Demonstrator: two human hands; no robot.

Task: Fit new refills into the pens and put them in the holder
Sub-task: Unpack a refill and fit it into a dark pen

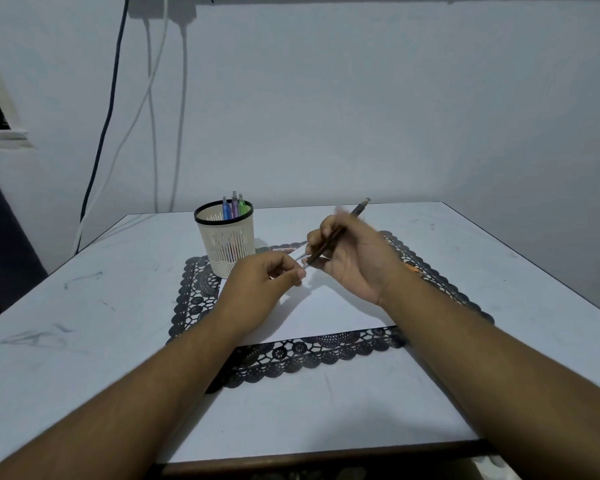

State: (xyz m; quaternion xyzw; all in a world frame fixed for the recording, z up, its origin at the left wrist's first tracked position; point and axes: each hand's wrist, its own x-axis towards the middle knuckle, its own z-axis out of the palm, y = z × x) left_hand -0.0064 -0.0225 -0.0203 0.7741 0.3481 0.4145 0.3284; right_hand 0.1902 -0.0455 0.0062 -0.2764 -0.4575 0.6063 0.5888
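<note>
Above the white table (pixel 84 306), right hand (pixel 354 258) grips a pen (pixel 340 233); left hand (pixel 267 282) pinches something small.

Right hand (pixel 352 258) grips dark pen (pixel 340 233); left hand (pixel 264 282) pinches refill (pixel 297 255); holder (pixel 226 239) behind.

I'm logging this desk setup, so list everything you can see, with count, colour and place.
holder: one, cream with black rim, back left of mat
pens in holder: three, blue, purple, green
dark pen: one, held by right hand
refill: one, pale, thin, at left fingertips
lace mat: one, black, table centre
paper: one sheet, white, on mat
table: one, white
cables: several, white and dark, on wall
left hand: pinching refill
right hand: gripping dark pen
</note>
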